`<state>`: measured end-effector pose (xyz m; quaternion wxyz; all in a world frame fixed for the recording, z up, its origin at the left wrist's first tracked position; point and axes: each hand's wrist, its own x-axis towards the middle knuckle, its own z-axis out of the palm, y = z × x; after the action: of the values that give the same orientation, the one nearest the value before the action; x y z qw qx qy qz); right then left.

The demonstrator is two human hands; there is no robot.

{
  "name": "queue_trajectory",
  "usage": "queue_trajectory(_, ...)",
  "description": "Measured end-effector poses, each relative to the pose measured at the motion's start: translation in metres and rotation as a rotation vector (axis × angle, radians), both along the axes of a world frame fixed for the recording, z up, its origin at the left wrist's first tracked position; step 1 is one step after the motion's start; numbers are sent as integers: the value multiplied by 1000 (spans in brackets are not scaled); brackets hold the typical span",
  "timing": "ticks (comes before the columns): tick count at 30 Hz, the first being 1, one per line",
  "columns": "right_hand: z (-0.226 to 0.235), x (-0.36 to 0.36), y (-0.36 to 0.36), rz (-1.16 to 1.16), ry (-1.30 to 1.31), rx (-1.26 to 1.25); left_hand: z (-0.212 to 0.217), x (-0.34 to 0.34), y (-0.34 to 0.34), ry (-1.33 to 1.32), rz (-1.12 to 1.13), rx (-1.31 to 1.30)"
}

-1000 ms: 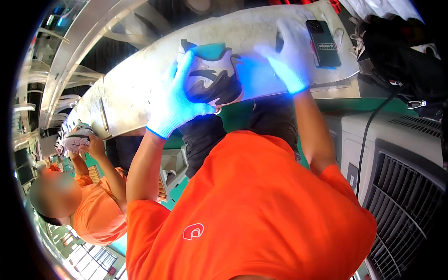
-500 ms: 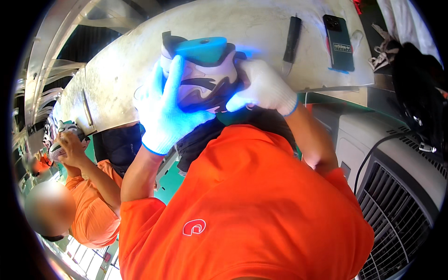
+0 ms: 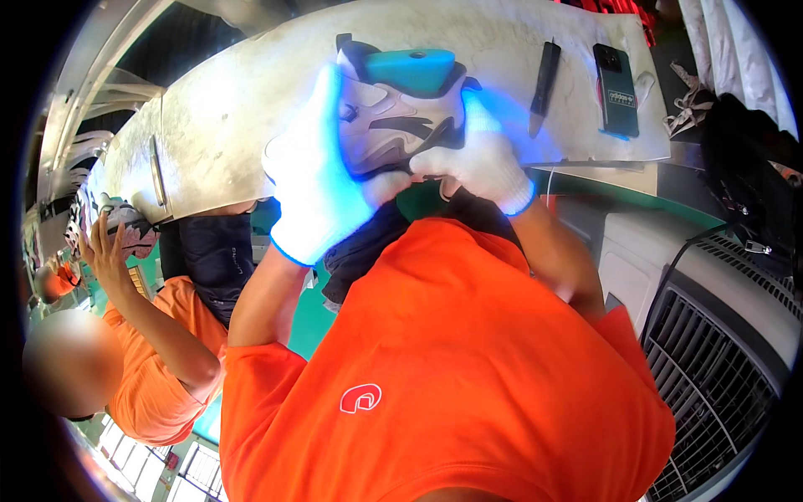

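I have a grey-and-black shoe (image 3: 397, 121) between my two gloved hands, at the near edge of the pale table (image 3: 226, 125), in front of my chest; whether its underside rests on the tabletop I cannot tell. My left hand (image 3: 316, 171) grips its left side, fingers stretched up along it and thumb lying toward the lower edge. My right hand (image 3: 477, 155) grips the other side, with the thumb pointing inward, near the left one. A blue glow falls on both white gloves, strongest on the left. A teal block (image 3: 414, 71) fills the shoe's opening, facing away from me. To the right on the table lies a dark-handled knife (image 3: 548, 79), its blade end toward me, and just beyond it a dark phone (image 3: 616, 90). A black bag (image 3: 744, 167) sits past the table's right end, above a grey machine (image 3: 703, 309) with a grille. Over on my left, a co-worker in orange (image 3: 159, 360) has one hand raised beside another shoe (image 3: 134, 237).
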<state>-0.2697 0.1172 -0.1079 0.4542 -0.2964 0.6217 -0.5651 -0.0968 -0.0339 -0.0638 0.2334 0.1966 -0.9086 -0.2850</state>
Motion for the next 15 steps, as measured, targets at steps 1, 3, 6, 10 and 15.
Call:
queue_trajectory(1,-2,1,-2,-32,12,-32,1,1,-1,-1,25,57)
queue_trajectory(3,-23,5,5,-93,40,-60,4,-2,5,-10,77,148)
queue_trajectory(6,-42,8,8,-135,149,-86,-4,-3,12,56,151,167)
queue_trajectory(10,-36,7,10,-115,279,-128,3,5,7,50,208,72)
queue_trajectory(15,-42,2,11,-98,284,-98,-20,70,-50,653,484,921)
